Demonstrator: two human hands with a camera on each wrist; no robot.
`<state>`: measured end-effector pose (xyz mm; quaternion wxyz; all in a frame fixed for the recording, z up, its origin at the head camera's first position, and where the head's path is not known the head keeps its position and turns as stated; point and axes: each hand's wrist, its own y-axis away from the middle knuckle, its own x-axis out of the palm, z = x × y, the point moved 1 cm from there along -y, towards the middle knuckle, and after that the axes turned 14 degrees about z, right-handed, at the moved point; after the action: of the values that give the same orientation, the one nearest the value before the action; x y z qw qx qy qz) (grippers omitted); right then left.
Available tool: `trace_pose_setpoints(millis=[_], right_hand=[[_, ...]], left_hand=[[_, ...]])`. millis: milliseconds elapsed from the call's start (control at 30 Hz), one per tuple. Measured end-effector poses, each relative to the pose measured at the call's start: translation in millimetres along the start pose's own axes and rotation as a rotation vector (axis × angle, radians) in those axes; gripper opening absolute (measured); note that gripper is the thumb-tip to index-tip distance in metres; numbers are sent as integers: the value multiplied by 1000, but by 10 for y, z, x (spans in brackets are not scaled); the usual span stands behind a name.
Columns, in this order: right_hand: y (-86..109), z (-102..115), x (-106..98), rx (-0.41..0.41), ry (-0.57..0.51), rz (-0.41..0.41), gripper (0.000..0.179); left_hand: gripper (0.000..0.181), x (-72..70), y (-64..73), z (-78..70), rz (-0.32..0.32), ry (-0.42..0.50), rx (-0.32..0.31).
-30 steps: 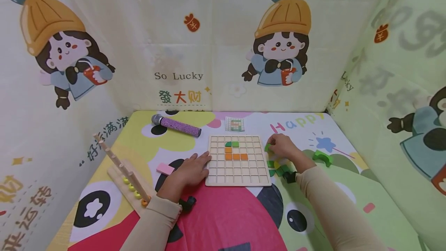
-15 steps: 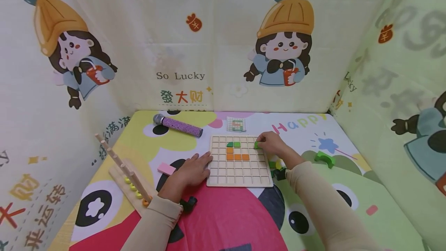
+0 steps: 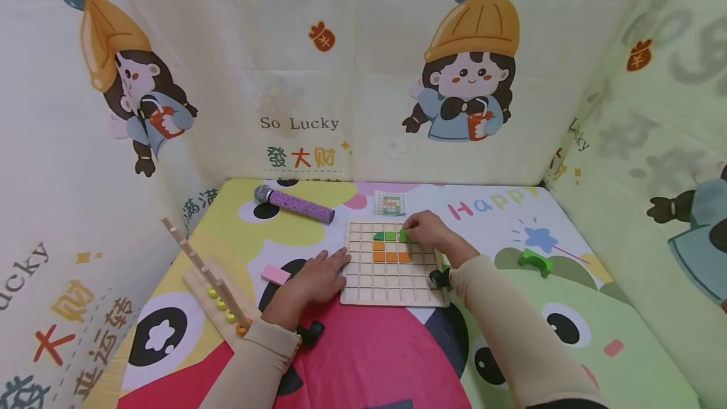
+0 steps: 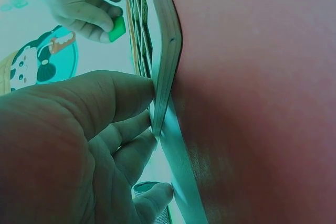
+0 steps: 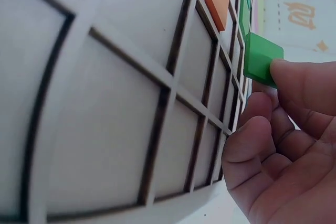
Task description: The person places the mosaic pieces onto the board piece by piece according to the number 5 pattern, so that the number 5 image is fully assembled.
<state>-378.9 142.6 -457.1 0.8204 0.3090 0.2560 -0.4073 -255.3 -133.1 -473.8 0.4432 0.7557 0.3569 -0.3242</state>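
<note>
My right hand (image 3: 430, 231) pinches a green square tile (image 5: 261, 59) between thumb and fingertips. It holds the tile over the upper part of the wooden grid board (image 3: 369, 290), just right of a light green tile (image 3: 390, 237) in the grid. Left of that one lies a dark green tile (image 3: 378, 237) with a rounded corner. Below them, several orange tiles (image 3: 392, 257) form an L in the cells. My left hand (image 3: 319, 276) rests at the board's left edge, its thumb and fingertips touching the rim in the left wrist view.
A card with a printed grid pattern (image 3: 389, 203) lies behind the board. A purple microphone (image 3: 301, 206) is at the back left, a pink block (image 3: 275, 274) and a wooden peg stand (image 3: 212, 302) at the left. A green arch block (image 3: 536, 262) lies at the right.
My right hand has carried the green tile from beside the board leftward over the grid, close to the other green tiles. The left hand has stayed at the board's edge.
</note>
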Motion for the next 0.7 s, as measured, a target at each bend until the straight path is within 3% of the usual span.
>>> trace_pose_setpoints(millis=[433, 700], right_hand=[[-107, 7, 41, 36, 97, -10, 16], [-148, 21, 76, 28, 259, -30, 23]], left_hand=[[60, -1, 0, -9, -8, 7, 13], [60, 0, -7, 7, -6, -3, 9]])
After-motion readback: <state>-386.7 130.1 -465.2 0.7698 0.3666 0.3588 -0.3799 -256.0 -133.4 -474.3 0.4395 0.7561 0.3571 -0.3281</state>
